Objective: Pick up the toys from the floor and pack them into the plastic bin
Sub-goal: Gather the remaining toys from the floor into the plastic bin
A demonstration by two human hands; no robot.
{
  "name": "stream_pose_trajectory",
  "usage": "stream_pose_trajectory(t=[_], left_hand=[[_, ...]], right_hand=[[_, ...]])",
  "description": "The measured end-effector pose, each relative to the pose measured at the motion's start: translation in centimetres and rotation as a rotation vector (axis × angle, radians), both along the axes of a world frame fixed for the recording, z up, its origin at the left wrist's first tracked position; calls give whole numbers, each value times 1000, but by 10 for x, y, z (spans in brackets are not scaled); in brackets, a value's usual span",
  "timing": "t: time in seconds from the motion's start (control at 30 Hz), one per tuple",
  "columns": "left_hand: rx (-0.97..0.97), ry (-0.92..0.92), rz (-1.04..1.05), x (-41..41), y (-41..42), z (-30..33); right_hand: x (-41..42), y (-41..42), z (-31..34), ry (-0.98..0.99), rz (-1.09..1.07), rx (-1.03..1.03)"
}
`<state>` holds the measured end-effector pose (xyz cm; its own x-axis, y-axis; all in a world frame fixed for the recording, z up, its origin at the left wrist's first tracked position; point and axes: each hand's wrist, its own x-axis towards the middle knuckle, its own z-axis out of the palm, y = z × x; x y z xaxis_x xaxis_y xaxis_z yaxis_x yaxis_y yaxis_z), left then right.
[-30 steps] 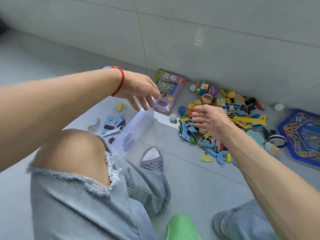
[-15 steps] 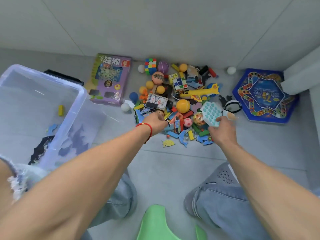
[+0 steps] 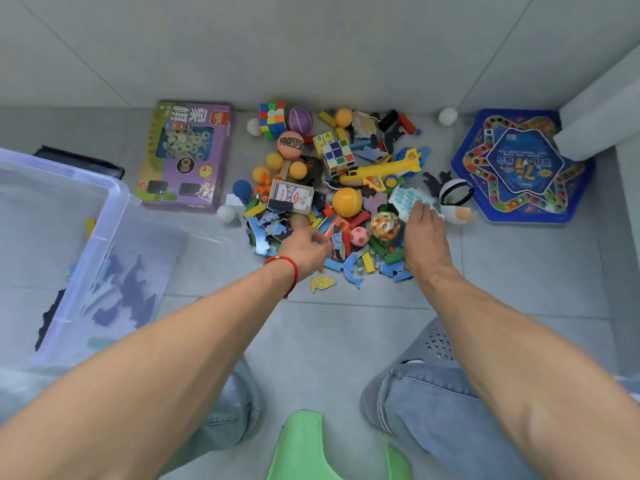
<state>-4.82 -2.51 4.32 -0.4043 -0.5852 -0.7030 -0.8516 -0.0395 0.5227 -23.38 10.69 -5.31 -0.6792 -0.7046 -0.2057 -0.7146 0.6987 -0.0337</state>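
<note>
Progress is judged early: the plastic bin at far left holds only a few flat foam pieces and a small yellow block on its floor, with most of its volume unused. Just right of it, the purple boxed game lies flat against the wall, not yet packed. The main pile of toys remains on the floor at centre: balls, two puzzle cubes, a card box, a yellow plane and scattered foam shapes. The left hand is down at the pile's near edge, fingers curled among the foam pieces; whether it holds one cannot be told. The right hand pinches the pale blue bubble pad. The blue hexagonal board game lies at far right, partly under a white ledge, which may hinder lifting.
</note>
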Motion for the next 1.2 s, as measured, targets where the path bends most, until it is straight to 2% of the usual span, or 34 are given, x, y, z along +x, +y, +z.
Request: stream_pose_trajectory(t=[0.17, 0.27, 0.37, 0.47, 0.57, 0.67, 0.73, 0.8, 0.87, 0.93, 1.13, 1.2], left_hand=[[3, 81, 12, -2, 4, 23], [25, 155, 7, -1, 11, 40], [50, 189, 35, 9, 13, 58], [83, 195, 86, 29, 1, 77], [285, 284, 383, 57, -25, 109], [285, 393, 631, 98, -70, 147], [210, 370, 694, 137, -102, 179], [132, 319, 738, 178, -130, 212], [73, 278, 825, 221, -150, 239], [-12, 234, 906, 262, -160, 250], [-74, 338, 1130, 341, -138, 200], [-105, 196, 1075, 356, -135, 177]], right_hand=[[5, 22, 37, -84, -53, -216], [25, 31, 71, -230, -204, -407], [56, 24, 110, -574, -494, -702], [86, 3, 146, -1113, -692, -938], [120, -28, 185, -1525, -666, -988], [158, -68, 220, -1722, -533, -871], [186, -96, 239, -1733, -389, -731], [213, -120, 253, -1642, -234, -607], [238, -135, 263, -1548, -105, -526], [258, -145, 266, -1537, -15, -493], [288, -155, 262, -1479, 72, -443], [287, -154, 259, -1474, 51, -457]])
